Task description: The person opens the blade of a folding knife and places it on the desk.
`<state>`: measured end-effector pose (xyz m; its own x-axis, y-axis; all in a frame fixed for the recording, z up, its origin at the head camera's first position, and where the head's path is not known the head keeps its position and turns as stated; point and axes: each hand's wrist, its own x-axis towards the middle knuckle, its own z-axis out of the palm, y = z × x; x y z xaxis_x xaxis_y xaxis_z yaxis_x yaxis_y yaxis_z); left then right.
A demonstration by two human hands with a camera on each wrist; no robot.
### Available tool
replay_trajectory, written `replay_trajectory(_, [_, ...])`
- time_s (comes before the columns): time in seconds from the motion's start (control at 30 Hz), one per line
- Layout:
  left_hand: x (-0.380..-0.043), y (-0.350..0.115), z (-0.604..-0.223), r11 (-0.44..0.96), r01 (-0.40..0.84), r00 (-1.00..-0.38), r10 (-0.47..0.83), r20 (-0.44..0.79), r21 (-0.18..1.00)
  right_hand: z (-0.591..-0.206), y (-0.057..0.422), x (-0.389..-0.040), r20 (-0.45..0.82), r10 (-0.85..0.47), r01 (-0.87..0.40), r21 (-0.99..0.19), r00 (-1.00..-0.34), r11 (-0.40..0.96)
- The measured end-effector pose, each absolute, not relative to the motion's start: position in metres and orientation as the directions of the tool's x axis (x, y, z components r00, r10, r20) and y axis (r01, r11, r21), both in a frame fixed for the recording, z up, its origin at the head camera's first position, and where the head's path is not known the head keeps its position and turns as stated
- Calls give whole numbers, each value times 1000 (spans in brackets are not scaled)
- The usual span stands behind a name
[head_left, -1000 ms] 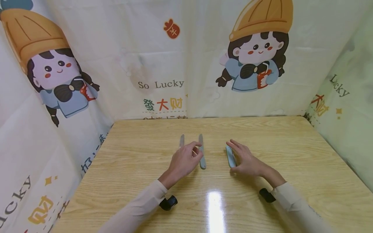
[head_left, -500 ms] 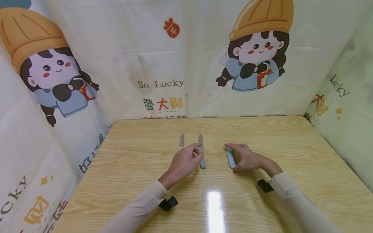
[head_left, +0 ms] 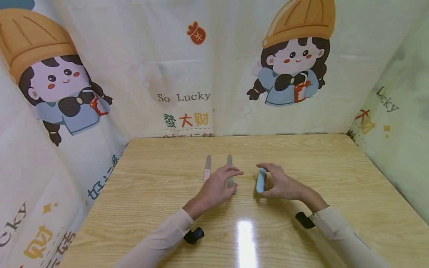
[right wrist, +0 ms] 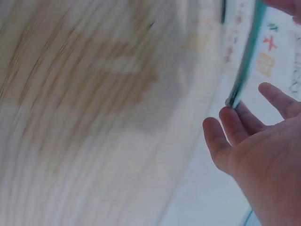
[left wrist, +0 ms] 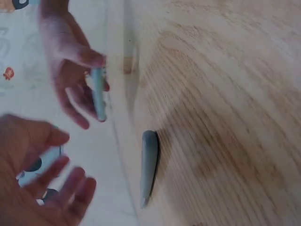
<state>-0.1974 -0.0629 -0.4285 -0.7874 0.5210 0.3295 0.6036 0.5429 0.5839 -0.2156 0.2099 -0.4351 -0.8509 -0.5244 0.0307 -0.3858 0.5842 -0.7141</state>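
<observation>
My right hand (head_left: pixel 285 185) pinches a light blue folding knife (head_left: pixel 260 181) by its two ends, thumb at the near end and fingertips at the far end. Its blade appears folded in. In the left wrist view the blue folding knife (left wrist: pixel 98 94) is held up off the table. Over a grey-handled knife (head_left: pixel 229 160) hovers my left hand (head_left: pixel 217 186), fingers apart with nothing between them. The left wrist view has that grey knife (left wrist: pixel 149 160) flat on the wood, apart from the left hand (left wrist: pixel 28 169). Left of it lies a pink-handled knife (head_left: pixel 207 173), partly hidden by the left hand.
The wooden table (head_left: pixel 161 156) runs back to a patterned curtain (head_left: pixel 187 74), which also hangs along both sides. Black wrist cameras (head_left: pixel 194 235) hang under both sleeves. A bright light reflection lies on the table's near middle.
The right hand has moved slightly left, and the blue folding knife has been lifted and turned in its grip. The left hand's fingers have spread and shifted slightly right.
</observation>
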Motion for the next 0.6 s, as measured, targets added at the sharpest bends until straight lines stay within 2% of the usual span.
replay_trajectory(0.17, [-194,-59,-429,440,749,-643,661,386,495,-423,199,-204,-20,-572,-332,-798,-820,503])
replay_trajectory(0.37, [-192,-53,-427,323,853,-500,733,461,411,-412,193,-194,-40,-664,-303,-868,-746,393])
replay_trajectory(0.5, [-190,-50,-427,299,886,-450,738,503,355,-411,193,-190,-39,-693,-283,-895,-720,345])
replay_trajectory(0.6, [-190,-50,-426,282,886,-451,711,540,368,-411,196,-187,-18,-687,-276,-908,-727,316])
